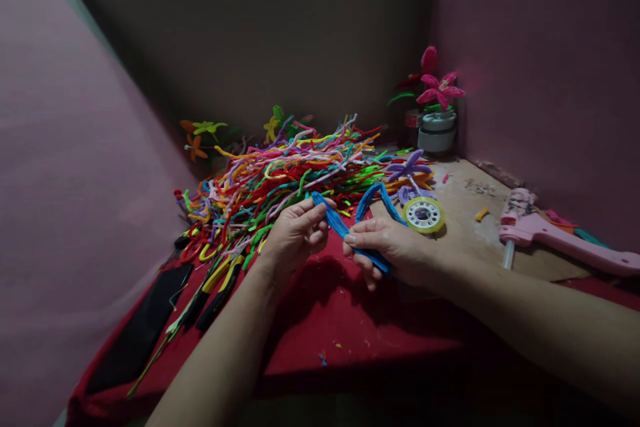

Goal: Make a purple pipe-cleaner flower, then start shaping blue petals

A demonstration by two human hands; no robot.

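Observation:
Blue pipe cleaners (336,221), bent into long narrow loops, stretch between my two hands above the red cloth. My left hand (301,225) pinches their far tip between thumb and fingers. Lower down the strip, my right hand (387,247) is closed around the blue pipe cleaners, with part of them running under its fingers. Another blue loop (370,197) arches up behind my right hand; whether it joins the held piece is hidden. Just beyond that hand stand a yellow-rimmed wheel-shaped roll (424,215) and a purple pipe-cleaner flower (411,165).
A heap of multicoloured pipe cleaners (300,167) spreads across the back. Yellow-black pliers (220,287) and a black flat object (143,327) lie at left. A pink glue gun (565,237) rests at right, and a pink flower (440,90) rises from a white pot (437,132).

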